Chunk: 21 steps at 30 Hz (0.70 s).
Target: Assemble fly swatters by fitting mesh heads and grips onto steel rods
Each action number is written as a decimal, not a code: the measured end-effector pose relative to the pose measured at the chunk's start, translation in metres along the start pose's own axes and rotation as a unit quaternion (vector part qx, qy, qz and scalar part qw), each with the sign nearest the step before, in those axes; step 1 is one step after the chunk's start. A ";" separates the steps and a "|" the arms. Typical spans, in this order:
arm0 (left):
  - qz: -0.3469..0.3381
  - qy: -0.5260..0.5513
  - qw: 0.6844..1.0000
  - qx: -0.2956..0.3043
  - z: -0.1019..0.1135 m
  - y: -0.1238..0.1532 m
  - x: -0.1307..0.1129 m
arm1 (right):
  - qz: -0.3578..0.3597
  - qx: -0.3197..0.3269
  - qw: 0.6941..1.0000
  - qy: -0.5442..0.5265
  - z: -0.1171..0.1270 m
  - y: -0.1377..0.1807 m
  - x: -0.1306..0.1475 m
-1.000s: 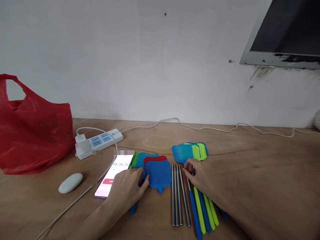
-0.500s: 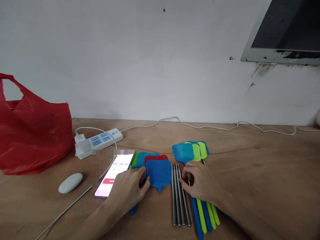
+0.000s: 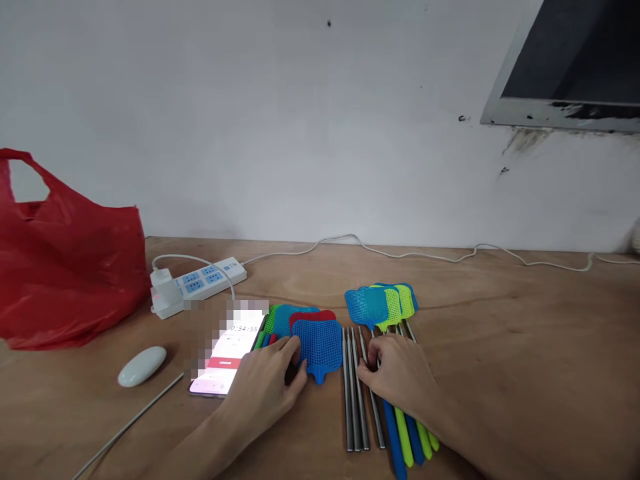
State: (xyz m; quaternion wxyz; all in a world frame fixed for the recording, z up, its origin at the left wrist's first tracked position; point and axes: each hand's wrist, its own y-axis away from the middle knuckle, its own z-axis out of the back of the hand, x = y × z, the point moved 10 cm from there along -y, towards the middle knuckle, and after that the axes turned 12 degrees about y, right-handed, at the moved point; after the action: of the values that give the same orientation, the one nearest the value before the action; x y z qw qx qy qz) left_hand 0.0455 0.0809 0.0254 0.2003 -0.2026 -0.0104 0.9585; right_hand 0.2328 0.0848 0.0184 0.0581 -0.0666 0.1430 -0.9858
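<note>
My left hand [image 3: 267, 387] rests on a stack of loose fly-swatter heads [image 3: 316, 341], blue on top with red and green beneath, thumb and fingers pinching the blue one's left edge. My right hand [image 3: 397, 373] lies over several steel rods [image 3: 354, 390], its fingertips closing on the rightmost rod, which is angled away from the others. Under that hand lie several assembled swatters [image 3: 380, 303] with blue and green heads and blue and green handles [image 3: 407, 437].
A phone [image 3: 230, 350] showing a running timer lies left of the swatter heads. Further left are a white oval mouse [image 3: 142, 365], a white power strip [image 3: 197, 285] with cables, and a red plastic bag [image 3: 65, 267]. A dark screen [image 3: 570, 67] hangs at the upper right.
My right hand slid left and toward me, from the assembled swatters onto the rods, and nudged the rightmost rod askew. My left hand shifted slightly right on the stack of heads.
</note>
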 end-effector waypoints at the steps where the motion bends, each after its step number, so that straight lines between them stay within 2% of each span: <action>1: 0.003 -0.002 1.000 0.000 0.000 0.000 0.001 | -0.007 0.002 1.000 -0.014 -0.001 0.000 -0.002; 3: 0.011 -0.008 1.000 -0.005 0.003 0.000 0.003 | -0.026 0.001 0.998 -0.060 0.000 -0.002 -0.007; 5: 0.020 -0.012 1.000 -0.013 0.007 -0.001 0.005 | -0.053 -0.001 0.986 -0.156 0.000 -0.004 -0.014; 8: 0.024 -0.023 0.999 -0.019 0.010 -0.001 0.007 | -0.102 0.008 0.925 -0.365 -0.005 -0.008 -0.027; 10: 0.025 -0.034 0.999 -0.019 0.010 -0.001 0.008 | -0.124 0.012 0.882 -0.454 -0.009 -0.012 -0.034; 13: 0.040 -0.066 0.997 -0.028 0.012 -0.001 0.013 | -0.149 0.015 0.839 -0.523 -0.013 -0.016 -0.042; 16: 0.067 -0.115 0.990 -0.037 0.017 -0.001 0.020 | -0.180 0.006 0.783 -0.595 -0.017 -0.016 -0.050; 21: 0.096 -0.135 0.986 -0.008 0.017 -0.001 0.024 | -0.208 -0.001 0.715 -0.667 -0.022 -0.014 -0.050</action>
State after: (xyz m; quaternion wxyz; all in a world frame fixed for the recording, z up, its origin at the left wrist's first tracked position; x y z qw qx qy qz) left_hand 0.0187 0.0920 0.0313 0.1023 -0.0732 -0.0257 0.9917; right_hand 0.2779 0.1105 -0.0042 -0.0680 -0.7350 0.0503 -0.6727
